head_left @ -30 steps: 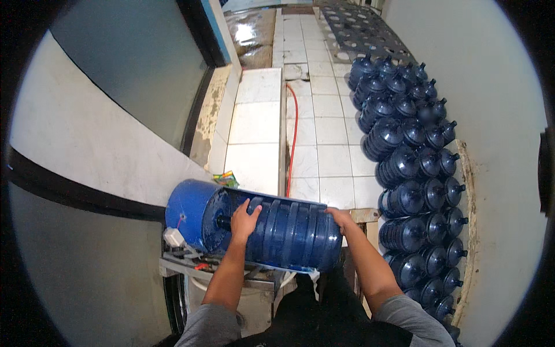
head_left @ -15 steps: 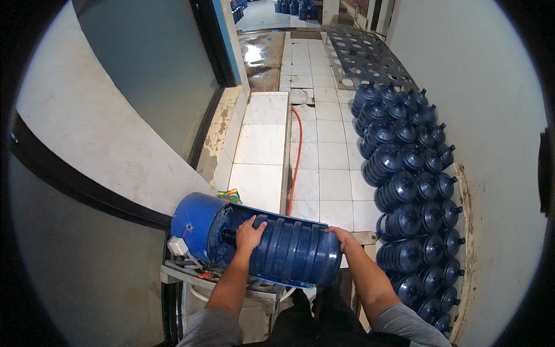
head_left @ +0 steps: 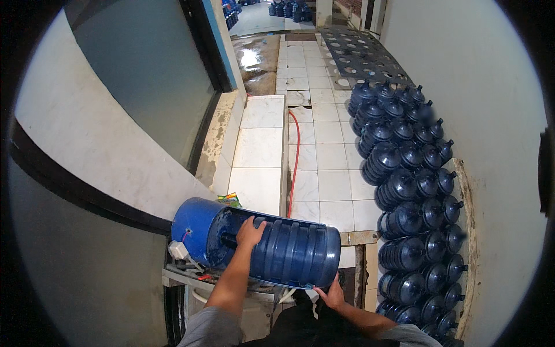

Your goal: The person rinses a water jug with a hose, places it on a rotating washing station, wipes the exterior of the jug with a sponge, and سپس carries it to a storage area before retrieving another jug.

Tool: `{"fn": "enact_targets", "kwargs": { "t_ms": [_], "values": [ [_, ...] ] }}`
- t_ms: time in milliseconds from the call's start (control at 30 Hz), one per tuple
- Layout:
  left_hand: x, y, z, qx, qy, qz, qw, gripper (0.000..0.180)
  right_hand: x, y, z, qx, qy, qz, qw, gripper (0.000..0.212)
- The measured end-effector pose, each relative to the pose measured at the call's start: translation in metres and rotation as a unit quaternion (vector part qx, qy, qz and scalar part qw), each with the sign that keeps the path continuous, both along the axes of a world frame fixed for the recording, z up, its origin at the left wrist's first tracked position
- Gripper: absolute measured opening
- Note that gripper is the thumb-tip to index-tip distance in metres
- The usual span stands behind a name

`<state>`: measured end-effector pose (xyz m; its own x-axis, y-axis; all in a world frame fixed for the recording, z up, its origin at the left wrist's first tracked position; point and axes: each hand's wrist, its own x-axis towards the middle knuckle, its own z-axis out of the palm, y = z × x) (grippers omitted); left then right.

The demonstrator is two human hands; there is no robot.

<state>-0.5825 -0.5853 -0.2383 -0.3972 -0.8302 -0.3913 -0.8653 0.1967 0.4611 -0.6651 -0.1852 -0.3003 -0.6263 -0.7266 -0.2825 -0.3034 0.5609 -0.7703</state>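
The ribbed blue jug [head_left: 298, 254] lies on its side in a blue trough [head_left: 238, 216], right of the blue drum [head_left: 193, 228], its neck pointing toward the drum. My left hand [head_left: 251, 232] lies on the jug's drum-side shoulder, fingers spread, unclenched. My right hand [head_left: 332, 295] is at the jug's end farther from the drum; I can't tell whether it grips. A white box [head_left: 178, 250] sits at the drum's near side.

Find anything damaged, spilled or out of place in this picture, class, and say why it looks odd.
The ledge at left looks damaged, its surface patchy and flaking. Beyond the white step, the brown floor shines as if wet, unlike the tiles beside it.
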Motion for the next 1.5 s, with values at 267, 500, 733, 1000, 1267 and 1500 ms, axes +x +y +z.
{"fn": "enact_targets", "kwargs": {
  "t_ms": [267,500,733,1000,1267,1500],
  "values": [
    [0.008,0.006,0.002,-0.012,-0.031,0.020,0.999,0.071,-0.074,-0.077,0.015,-0.118,-0.190,-0.223,0.949,0.066],
    [-0.002,0.007,0.009,-0.025,-0.026,0.009,0.999,0.071,-0.173,-0.142,-0.028,-0.035,-0.534,-0.265,0.802,0.037],
    [0.020,-0.016,-0.012,0.031,-0.011,-0.056,0.998,0.085,-0.160,-0.145,-0.006,-0.020,-0.559,-0.219,0.799,0.044],
    [0.093,-0.028,0.118,-0.143,0.157,-0.053,0.976,0.045,-0.030,-0.043,0.035,-0.161,-0.019,-0.077,0.984,0.127],
    [0.312,-0.111,0.119,-0.247,-0.072,0.003,0.966,0.039,-0.010,-0.033,0.018,-0.131,0.030,-0.086,0.987,0.119],
    [0.324,-0.085,0.112,-0.174,-0.065,-0.089,0.978,0.049,-0.117,-0.113,0.019,0.032,-0.104,-0.204,0.973,0.067]
  ]
}}
